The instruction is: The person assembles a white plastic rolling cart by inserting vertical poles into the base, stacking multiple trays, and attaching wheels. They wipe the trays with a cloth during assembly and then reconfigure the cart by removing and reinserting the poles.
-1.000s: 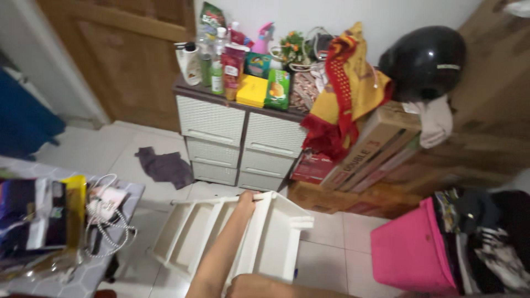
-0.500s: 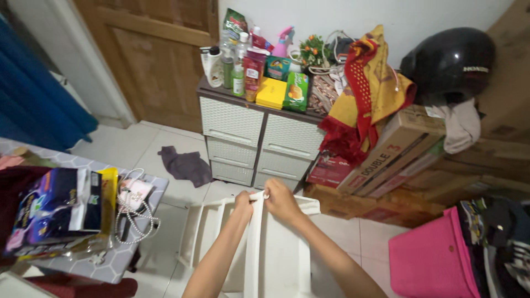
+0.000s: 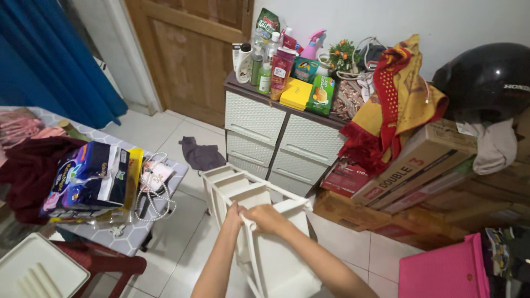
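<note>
Low in the middle of the frame, the left hand [image 3: 233, 214] and right hand [image 3: 269, 217] both close around the top bar of a white plastic rack [image 3: 243, 190] standing on the tiled floor [image 3: 182, 232], in front of the drawer cabinet [image 3: 279, 135].

- Both forearms run off the bottom edge; the elbows are out of view.
- The left hand [image 3: 234, 214] and right hand [image 3: 269, 217] wrap a bar of the white plastic rack [image 3: 243, 193], their fingers [image 3: 240, 211] partly hidden behind it.
- The rack's lower end is cut off by the bottom edge.
- The pink bin [image 3: 447, 273] and white tray [image 3: 38, 270] are cropped at the bottom edge.
- The black helmet [image 3: 486, 80] is clipped by the right edge.
</note>
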